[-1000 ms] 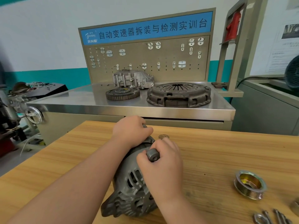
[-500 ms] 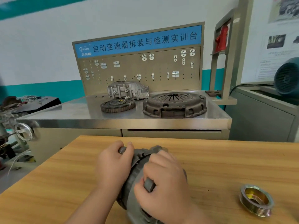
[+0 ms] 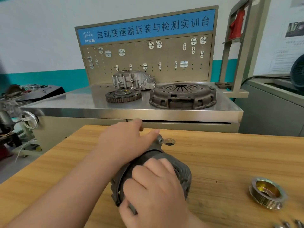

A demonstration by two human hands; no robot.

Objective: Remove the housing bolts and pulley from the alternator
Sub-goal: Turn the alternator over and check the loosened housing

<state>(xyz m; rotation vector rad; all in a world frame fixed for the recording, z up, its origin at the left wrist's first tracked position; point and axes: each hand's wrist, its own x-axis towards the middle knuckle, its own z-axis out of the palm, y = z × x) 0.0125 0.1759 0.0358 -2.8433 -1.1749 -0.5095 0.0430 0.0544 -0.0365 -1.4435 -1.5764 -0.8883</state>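
Far blue sign (image 3: 148,27) reads 自动变速器拆装与检测实训台; near, a grey ribbed alternator (image 3: 184,171). Left hand (image 3: 126,143) rests spread on it; right hand (image 3: 158,186) grips it.

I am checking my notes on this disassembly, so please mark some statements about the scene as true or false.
1. The pulley lies on the wooden table, apart from the alternator. True.
2. The left hand and the right hand both touch the alternator. True.
3. The clutch cover sits on the wooden table. False: it sits on the steel bench behind.
4. The pulley is left of the alternator. False: it is to its right.
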